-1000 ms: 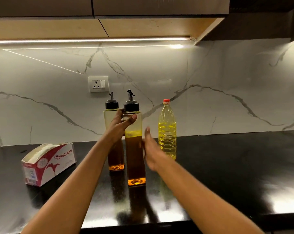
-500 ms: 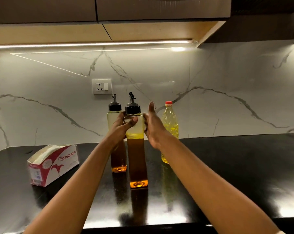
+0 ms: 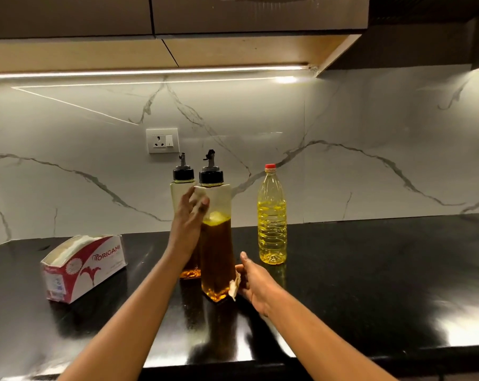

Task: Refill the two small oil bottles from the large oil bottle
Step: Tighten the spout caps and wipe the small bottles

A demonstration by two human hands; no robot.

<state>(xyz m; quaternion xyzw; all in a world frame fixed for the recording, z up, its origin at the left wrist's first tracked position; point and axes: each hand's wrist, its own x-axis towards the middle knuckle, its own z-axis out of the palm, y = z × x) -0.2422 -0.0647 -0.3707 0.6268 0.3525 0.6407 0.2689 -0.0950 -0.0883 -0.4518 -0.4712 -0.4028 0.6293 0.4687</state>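
Gripped front bottle (image 3: 216, 243) high, left hand (image 3: 187, 215) fingers curled round it; clamped tissue (image 3: 233, 287) at its base, five o'clock, in right hand (image 3: 256, 284). Needed upright, steady hold before uncapping.

You show two slim, bare arms, the left forearm (image 3: 139, 303) and the right forearm (image 3: 315, 334), each uncovered from the lower edge of the view to the wrist, ending in a bare left hand (image 3: 190, 215) and a bare right hand (image 3: 256, 284).
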